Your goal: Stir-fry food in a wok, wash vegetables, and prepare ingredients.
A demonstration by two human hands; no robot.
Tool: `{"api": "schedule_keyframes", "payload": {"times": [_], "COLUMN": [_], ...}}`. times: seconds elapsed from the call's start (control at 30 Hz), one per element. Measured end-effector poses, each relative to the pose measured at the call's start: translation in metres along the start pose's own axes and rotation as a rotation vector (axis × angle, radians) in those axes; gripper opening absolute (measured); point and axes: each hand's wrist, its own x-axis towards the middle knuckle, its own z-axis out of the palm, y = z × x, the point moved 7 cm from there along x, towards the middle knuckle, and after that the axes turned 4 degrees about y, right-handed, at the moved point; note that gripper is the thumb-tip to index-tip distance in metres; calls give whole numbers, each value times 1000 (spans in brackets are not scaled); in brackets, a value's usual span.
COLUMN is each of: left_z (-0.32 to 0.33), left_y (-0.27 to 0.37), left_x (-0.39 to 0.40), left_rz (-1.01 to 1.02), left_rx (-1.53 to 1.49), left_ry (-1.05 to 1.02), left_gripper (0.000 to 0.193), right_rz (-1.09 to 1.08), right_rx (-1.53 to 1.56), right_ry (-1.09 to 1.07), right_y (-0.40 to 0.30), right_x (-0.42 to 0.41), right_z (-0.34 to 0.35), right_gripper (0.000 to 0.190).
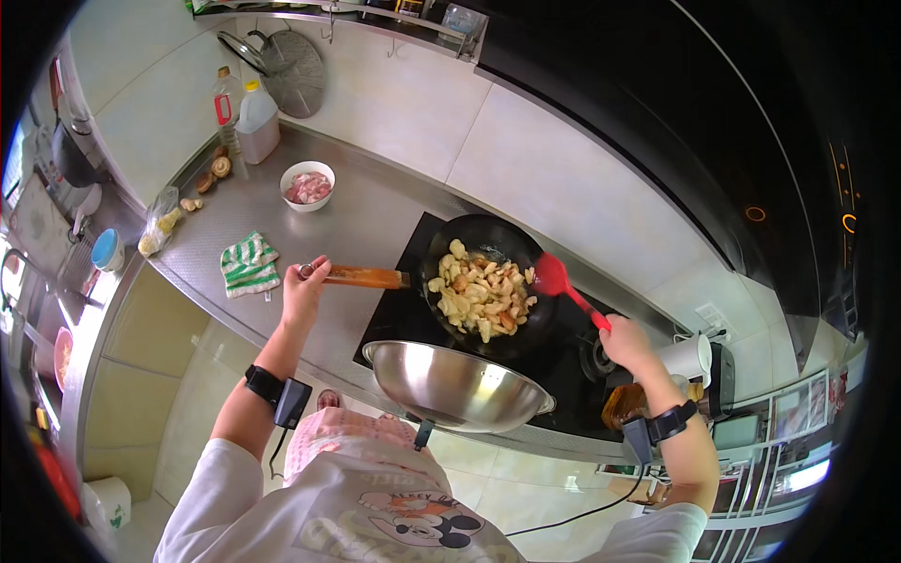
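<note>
My left hand (307,281) grips the end of the wooden handle (366,276) of a black wok (450,236), which sits on a black cooktop. In my right hand (626,341) is a red spatula (552,276), its head at the right side of the wok, beside the food. Pale and lightly browned pieces of food (486,292), perhaps sliced meat, lie in the wok. A large stainless steel pan or basin (457,387) stands tilted between the wok and my body. Its underside is hidden.
A white bowl of raw meat (307,204), a green-striped cloth (250,265), mushrooms (221,167) and a yellow-capped plastic jug (258,127) stand on the steel counter at left. A white pitcher (690,357) is at right. The range hood (633,141) overhangs the cooktop.
</note>
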Motion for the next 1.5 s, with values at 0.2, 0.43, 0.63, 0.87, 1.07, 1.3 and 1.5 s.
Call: {"api": "schedule_keyframes", "payload": {"times": [0.2, 0.43, 0.63, 0.87, 1.07, 1.3, 1.5], "left_z": [16, 24, 23, 27, 29, 22, 34], "left_y": [16, 15, 21, 24, 28, 22, 28], "left_x": [-11, -12, -11, -8, -11, -5, -11], "left_rz": [144, 76, 94, 78, 72, 92, 60], "left_rx": [101, 83, 110, 137, 158, 212, 171], "left_ry": [-94, -155, -93, -117, -114, -137, -137], "left_gripper": [31, 29, 30, 27, 22, 21, 22], "right_rz": [438, -185, -353, -183, 338, 457, 261], "right_rx": [867, 521, -36, -159, 606, 1432, 1276], "right_ry": [-739, 62, 174, 157, -726, -839, -394], "right_y": [8, -37, -66, -34, 20, -52, -43], "right_x": [2, 23, -14, -18, -15, -15, 4], "right_z": [64, 92, 4, -31, 42, 127, 137], "right_gripper": [18, 19, 24, 18, 19, 19, 21]}}
